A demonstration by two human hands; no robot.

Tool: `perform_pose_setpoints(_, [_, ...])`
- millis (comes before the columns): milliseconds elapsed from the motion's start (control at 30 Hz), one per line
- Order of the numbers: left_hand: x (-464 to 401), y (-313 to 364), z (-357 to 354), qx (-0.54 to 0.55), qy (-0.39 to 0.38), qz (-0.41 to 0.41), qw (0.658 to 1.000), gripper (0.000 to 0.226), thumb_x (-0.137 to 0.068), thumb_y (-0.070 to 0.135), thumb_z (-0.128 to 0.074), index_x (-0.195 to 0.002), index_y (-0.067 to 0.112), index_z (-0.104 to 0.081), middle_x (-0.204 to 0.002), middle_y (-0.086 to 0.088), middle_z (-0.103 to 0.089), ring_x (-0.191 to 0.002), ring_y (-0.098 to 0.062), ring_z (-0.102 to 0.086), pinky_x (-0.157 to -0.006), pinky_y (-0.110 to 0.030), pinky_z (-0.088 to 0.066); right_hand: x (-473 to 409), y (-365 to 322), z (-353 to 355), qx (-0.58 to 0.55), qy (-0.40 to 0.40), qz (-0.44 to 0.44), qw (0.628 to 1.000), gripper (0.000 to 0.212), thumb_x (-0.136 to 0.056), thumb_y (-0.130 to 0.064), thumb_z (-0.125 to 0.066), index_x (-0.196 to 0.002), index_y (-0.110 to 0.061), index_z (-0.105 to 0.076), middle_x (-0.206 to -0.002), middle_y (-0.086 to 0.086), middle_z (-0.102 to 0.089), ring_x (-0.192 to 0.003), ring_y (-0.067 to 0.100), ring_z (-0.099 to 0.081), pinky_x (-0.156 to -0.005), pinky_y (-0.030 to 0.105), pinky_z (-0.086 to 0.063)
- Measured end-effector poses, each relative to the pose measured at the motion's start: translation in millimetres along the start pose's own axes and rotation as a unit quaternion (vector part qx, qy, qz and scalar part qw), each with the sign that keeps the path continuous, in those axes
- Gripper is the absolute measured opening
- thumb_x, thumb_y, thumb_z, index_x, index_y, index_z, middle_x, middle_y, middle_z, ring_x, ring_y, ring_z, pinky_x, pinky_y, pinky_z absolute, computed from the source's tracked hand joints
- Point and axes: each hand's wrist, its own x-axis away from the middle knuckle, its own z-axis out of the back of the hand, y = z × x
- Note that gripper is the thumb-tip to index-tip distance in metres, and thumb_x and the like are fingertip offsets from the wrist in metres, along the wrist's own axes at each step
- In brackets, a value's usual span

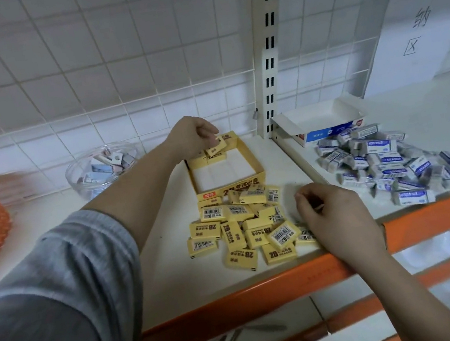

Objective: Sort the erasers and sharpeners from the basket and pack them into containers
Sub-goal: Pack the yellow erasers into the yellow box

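Left grip [193, 138] pinches a yellow eraser [216, 146] over the yellow box [230, 191] at twelve o'clock (barely filled), right grip [335, 211] loosely curled, empty, by the loose pile [241, 221], blue erasers [380, 162] at three o'clock unpacked.

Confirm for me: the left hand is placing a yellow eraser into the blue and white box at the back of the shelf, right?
Not quite. The head view shows the left hand placing the yellow eraser into the yellow box, not the blue and white box, which stands apart to the right.
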Motion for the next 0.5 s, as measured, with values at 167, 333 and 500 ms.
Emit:
perform_pose_setpoints(167, [-5.0, -1.6, -6.4, -0.037, 0.007, -0.021, 0.999, 0.02, -0.08, 0.007, -0.072, -0.1, 0.007, -0.07, -0.093, -0.004, -0.067, -0.073, -0.001, -0.058, -0.064, -0.006, -0.043, -0.3, -1.7, 1.3, -0.006, -0.006, -0.019, 1.0, 0.018, -0.092, -0.024, -0.054, -0.083, -0.017, -0.067, -0.073, -0.002, -0.067, -0.064, 0.013, -0.061, -0.059, 0.033, -0.051])
perform_pose_setpoints(333, [-4.4, -1.8, -10.9, -0.055, 0.006, -0.025, 0.998, 0.028, -0.089, 0.003, -0.059, -0.114, 0.013, -0.066, -0.092, -0.004, -0.061, -0.084, -0.012, -0.056, -0.071, -0.017, -0.043, -2.1, -1.1, 1.6, -0.012, -0.008, -0.033, 0.999, 0.017, -0.092, -0.024, -0.054, -0.082, -0.019, -0.067, -0.072, -0.003, -0.067, -0.064, 0.01, -0.06, -0.059, 0.031, -0.05])
perform_pose_setpoints(500, [-5.4, -1.5, -9.6, -0.046, 0.048, 0.02, 0.998, 0.017, -0.084, 0.013, -0.067, -0.101, 0.012, -0.062, -0.08, 0.008, -0.054, -0.067, -0.002, -0.052, -0.052, -0.009, -0.041, -1.5, -1.0, 0.9, -0.012, -0.008, -0.028, 1.0, 0.017, -0.092, -0.022, -0.054, -0.082, -0.019, -0.067, -0.072, -0.003, -0.067, -0.064, 0.01, -0.06, -0.059, 0.032, -0.05])
